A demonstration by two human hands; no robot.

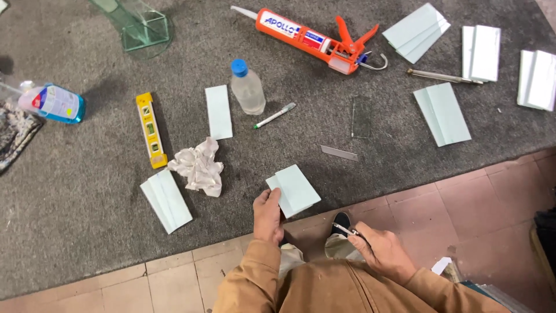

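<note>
Your left hand grips pale glass panes near the orange caulking gun on grey carpet; right hand pinches a thin metal tool.

Even, soft overhead light, short faint shadows, sharp centre, slight wide-angle stretch and softness toward the frame edges, no glare.

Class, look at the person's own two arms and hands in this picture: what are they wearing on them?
Both arms are covered by long tan-brown sleeves of a heavy jacket with stitched seams, ending at the wrists. The left hand and right hand are bare: no gloves, and no rings or watch that can be made out.
</note>
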